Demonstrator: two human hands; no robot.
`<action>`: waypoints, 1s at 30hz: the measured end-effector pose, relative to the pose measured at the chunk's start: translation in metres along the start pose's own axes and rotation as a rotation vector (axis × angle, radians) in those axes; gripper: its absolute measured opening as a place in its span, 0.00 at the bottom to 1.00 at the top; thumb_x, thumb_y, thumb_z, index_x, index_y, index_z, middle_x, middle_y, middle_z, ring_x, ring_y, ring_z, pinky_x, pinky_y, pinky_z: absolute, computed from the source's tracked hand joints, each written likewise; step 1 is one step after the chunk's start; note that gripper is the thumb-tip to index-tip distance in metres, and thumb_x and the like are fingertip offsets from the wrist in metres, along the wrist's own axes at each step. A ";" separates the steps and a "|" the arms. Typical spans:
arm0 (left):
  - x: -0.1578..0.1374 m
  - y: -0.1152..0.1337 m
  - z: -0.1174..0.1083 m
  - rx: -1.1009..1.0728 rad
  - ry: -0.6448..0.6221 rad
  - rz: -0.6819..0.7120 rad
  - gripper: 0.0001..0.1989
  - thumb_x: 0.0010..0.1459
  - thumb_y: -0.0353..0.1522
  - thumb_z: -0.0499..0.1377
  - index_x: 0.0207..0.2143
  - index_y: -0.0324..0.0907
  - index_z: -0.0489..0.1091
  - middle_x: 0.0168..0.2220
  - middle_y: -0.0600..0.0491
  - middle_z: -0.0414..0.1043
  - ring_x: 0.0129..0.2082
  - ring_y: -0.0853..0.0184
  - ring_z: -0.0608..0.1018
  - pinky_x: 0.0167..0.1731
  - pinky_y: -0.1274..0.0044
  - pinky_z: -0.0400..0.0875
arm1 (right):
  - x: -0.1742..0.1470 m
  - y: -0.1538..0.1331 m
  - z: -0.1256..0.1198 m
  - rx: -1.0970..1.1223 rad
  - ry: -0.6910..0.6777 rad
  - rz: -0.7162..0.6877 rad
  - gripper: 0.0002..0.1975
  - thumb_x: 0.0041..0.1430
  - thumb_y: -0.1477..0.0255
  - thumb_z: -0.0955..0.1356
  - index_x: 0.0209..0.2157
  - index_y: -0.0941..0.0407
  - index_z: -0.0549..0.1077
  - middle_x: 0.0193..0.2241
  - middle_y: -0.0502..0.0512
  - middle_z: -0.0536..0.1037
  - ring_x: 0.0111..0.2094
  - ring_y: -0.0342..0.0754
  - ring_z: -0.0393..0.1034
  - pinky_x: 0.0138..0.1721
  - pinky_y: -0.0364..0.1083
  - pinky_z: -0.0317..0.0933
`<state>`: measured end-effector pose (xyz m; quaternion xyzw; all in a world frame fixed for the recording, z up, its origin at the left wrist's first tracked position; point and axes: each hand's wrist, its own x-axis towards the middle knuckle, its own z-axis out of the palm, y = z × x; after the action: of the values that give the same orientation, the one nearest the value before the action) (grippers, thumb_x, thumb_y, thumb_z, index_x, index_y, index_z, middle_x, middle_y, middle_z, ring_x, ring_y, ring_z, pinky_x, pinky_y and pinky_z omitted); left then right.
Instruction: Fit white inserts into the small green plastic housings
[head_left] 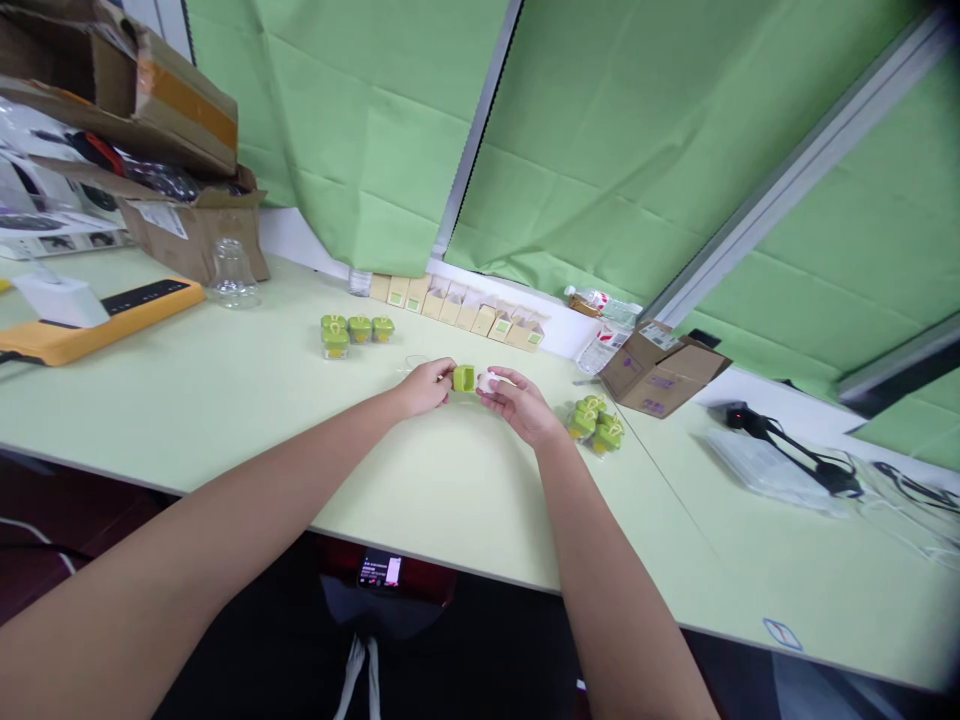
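Over the middle of the table, my left hand [427,387] is closed on a small green plastic cap [464,378], its hollow side turned toward the right. Close beside it, my right hand [519,402] grips a small whitish piece [487,382] between thumb and fingers; its exact kind is too small to tell. The two pieces are nearly touching. Just behind my left hand a clear plastic cup [415,363] lies on the table, partly hidden. To the left stand several green-lidded small containers [335,337], and more green-lidded containers [595,422] are grouped beyond my right wrist.
A row of small cardboard boxes [465,310] lines the wall, with plastic bottles [604,310] and an open carton [664,370] to its right. An orange power strip [142,308], a clear jar [234,272] and stacked cartons [187,225] are at left. A black device [787,445] lies right.
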<state>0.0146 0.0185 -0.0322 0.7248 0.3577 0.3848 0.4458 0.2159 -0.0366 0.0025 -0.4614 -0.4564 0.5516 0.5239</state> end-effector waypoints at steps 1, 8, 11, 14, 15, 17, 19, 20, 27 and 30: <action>0.000 -0.001 0.000 0.004 0.000 0.000 0.05 0.60 0.29 0.51 0.36 0.42 0.66 0.24 0.57 0.67 0.22 0.73 0.73 0.22 0.81 0.65 | 0.001 0.001 0.001 0.000 0.008 0.006 0.20 0.44 0.71 0.78 0.41 0.53 0.74 0.34 0.53 0.81 0.37 0.46 0.77 0.40 0.44 0.71; 0.002 -0.003 0.000 0.018 0.009 0.014 0.04 0.60 0.31 0.52 0.34 0.42 0.67 0.25 0.57 0.68 0.22 0.73 0.72 0.25 0.80 0.65 | 0.003 0.004 0.004 -0.004 0.052 0.003 0.16 0.42 0.69 0.79 0.33 0.54 0.74 0.29 0.47 0.78 0.27 0.38 0.69 0.27 0.37 0.62; 0.000 0.000 0.000 0.019 0.009 0.011 0.05 0.60 0.31 0.52 0.33 0.42 0.66 0.25 0.57 0.68 0.22 0.73 0.72 0.26 0.80 0.65 | 0.004 0.006 0.002 -0.013 0.070 0.025 0.15 0.45 0.66 0.77 0.35 0.53 0.74 0.33 0.48 0.79 0.28 0.39 0.71 0.25 0.37 0.62; -0.003 0.001 0.000 0.018 0.006 0.003 0.05 0.61 0.31 0.52 0.33 0.41 0.66 0.23 0.58 0.67 0.21 0.73 0.72 0.26 0.80 0.66 | 0.006 0.014 -0.001 -0.008 0.141 0.060 0.14 0.48 0.65 0.74 0.37 0.53 0.73 0.34 0.51 0.79 0.29 0.43 0.74 0.26 0.40 0.65; -0.004 0.001 0.000 0.016 0.008 0.000 0.05 0.61 0.31 0.52 0.33 0.41 0.66 0.23 0.57 0.67 0.22 0.73 0.72 0.27 0.80 0.66 | 0.007 0.017 -0.002 0.004 0.170 0.053 0.13 0.49 0.66 0.73 0.36 0.53 0.73 0.32 0.52 0.79 0.28 0.44 0.74 0.27 0.41 0.66; -0.004 0.000 0.000 0.013 0.016 -0.004 0.05 0.60 0.31 0.53 0.33 0.41 0.67 0.24 0.57 0.68 0.22 0.73 0.72 0.27 0.80 0.65 | 0.007 0.023 -0.004 0.037 0.234 0.004 0.11 0.49 0.66 0.72 0.36 0.54 0.73 0.29 0.52 0.79 0.27 0.44 0.73 0.27 0.41 0.67; -0.003 -0.002 0.000 0.012 0.022 -0.015 0.04 0.60 0.31 0.53 0.33 0.41 0.67 0.25 0.57 0.68 0.23 0.73 0.73 0.27 0.80 0.66 | 0.005 0.028 -0.005 0.070 0.295 -0.059 0.12 0.49 0.66 0.72 0.36 0.54 0.74 0.27 0.51 0.78 0.26 0.44 0.72 0.27 0.42 0.67; -0.003 -0.003 0.000 0.015 0.024 -0.021 0.04 0.60 0.30 0.53 0.33 0.41 0.67 0.26 0.56 0.69 0.23 0.73 0.73 0.27 0.80 0.66 | 0.004 0.030 -0.005 0.076 0.327 -0.087 0.12 0.49 0.65 0.72 0.36 0.54 0.74 0.27 0.51 0.78 0.26 0.44 0.72 0.26 0.42 0.67; -0.005 -0.005 0.000 0.106 0.045 0.008 0.05 0.59 0.31 0.52 0.31 0.42 0.66 0.26 0.56 0.69 0.25 0.71 0.72 0.28 0.79 0.65 | -0.012 0.033 -0.004 0.047 0.418 -0.124 0.18 0.48 0.62 0.72 0.40 0.55 0.75 0.25 0.51 0.77 0.23 0.44 0.70 0.25 0.44 0.66; -0.009 -0.004 -0.001 0.169 0.063 0.027 0.05 0.58 0.32 0.52 0.31 0.42 0.67 0.28 0.56 0.71 0.27 0.70 0.72 0.29 0.79 0.65 | -0.014 0.031 -0.003 0.048 0.408 -0.138 0.20 0.49 0.61 0.70 0.42 0.56 0.74 0.24 0.50 0.75 0.22 0.43 0.68 0.24 0.43 0.64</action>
<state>0.0089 0.0124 -0.0372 0.7522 0.3930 0.3816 0.3663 0.2147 -0.0520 -0.0286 -0.5186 -0.3581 0.4205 0.6527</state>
